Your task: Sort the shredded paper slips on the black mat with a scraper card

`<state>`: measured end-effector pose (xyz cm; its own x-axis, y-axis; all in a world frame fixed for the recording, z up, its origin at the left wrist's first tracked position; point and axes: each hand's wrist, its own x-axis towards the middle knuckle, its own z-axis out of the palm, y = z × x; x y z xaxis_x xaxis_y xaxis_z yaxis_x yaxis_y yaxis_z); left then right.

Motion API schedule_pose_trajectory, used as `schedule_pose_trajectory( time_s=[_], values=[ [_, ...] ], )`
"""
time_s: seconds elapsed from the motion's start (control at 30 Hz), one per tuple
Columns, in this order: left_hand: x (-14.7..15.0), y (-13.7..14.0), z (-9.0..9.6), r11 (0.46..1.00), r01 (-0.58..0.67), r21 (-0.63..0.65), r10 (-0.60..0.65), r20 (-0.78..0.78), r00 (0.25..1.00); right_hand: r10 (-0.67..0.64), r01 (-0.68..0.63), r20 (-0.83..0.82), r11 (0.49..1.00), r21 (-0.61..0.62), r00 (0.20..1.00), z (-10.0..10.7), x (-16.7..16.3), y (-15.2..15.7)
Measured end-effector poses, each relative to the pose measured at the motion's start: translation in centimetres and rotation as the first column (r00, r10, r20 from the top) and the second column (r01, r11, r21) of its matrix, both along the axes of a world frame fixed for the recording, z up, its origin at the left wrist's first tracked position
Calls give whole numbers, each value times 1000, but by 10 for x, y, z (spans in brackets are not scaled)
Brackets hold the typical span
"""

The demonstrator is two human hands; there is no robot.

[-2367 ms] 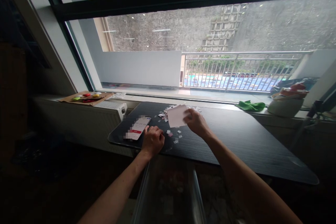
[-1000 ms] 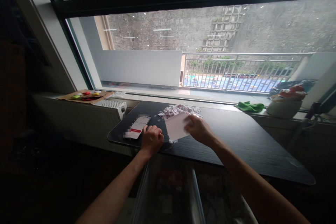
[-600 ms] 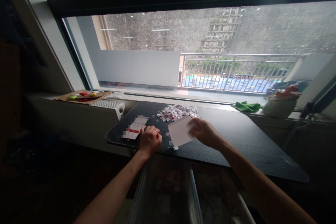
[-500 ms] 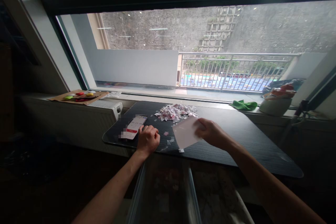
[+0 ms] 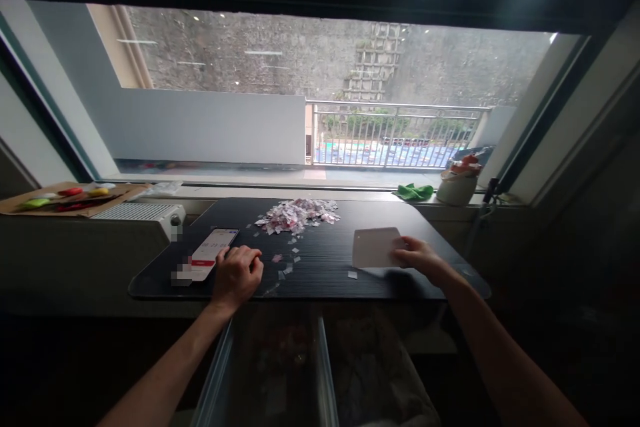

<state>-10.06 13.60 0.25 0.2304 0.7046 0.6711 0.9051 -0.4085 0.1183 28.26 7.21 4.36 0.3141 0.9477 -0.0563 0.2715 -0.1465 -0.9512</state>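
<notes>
My right hand [image 5: 419, 257] grips the right edge of a flat white plastic sheet [image 5: 377, 247] with rounded corners, tilted just over the right half of the dark table [image 5: 320, 283]. One small white paper scrap [image 5: 353, 275] lies below the sheet. My left hand [image 5: 238, 275] rests near the table's front edge with its fingers curled in, beside the lower right of a phone [image 5: 213, 252] showing a timer. A heap of torn paper scraps [image 5: 295, 215] sits toward the back of the table. Several loose scraps [image 5: 287, 269] trail from it toward the front.
Under the table's front edge is a clear-sided bin [image 5: 325, 367] with dim contents. On the sill are a green cloth [image 5: 414, 192] and a pale bucket [image 5: 456, 188]. At left, cardboard [image 5: 30, 203] holding coloured items lies near a radiator [image 5: 145, 212].
The view has swung to the right. My right hand has carried the white sheet rightward, away from the heap of scraps. My left hand stays beside the phone.
</notes>
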Motion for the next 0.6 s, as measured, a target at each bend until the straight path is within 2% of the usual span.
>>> schedule_pose_trajectory(
  time_s=[0.2,0.47,0.6],
  values=[
    [0,0,2,1000,-3,4,3,-6,1000,37,-39,-69,999,-25,997,-5,-14,-10],
    [-2,2,0,1000,7,30,-6,-17,1000,121,-131,-200,991,-34,972,-8,-10,-15],
    [-1,2,-1,1000,7,30,-6,-20,1000,147,-160,-200,986,-47,969,-6,-11,-18]
  ],
)
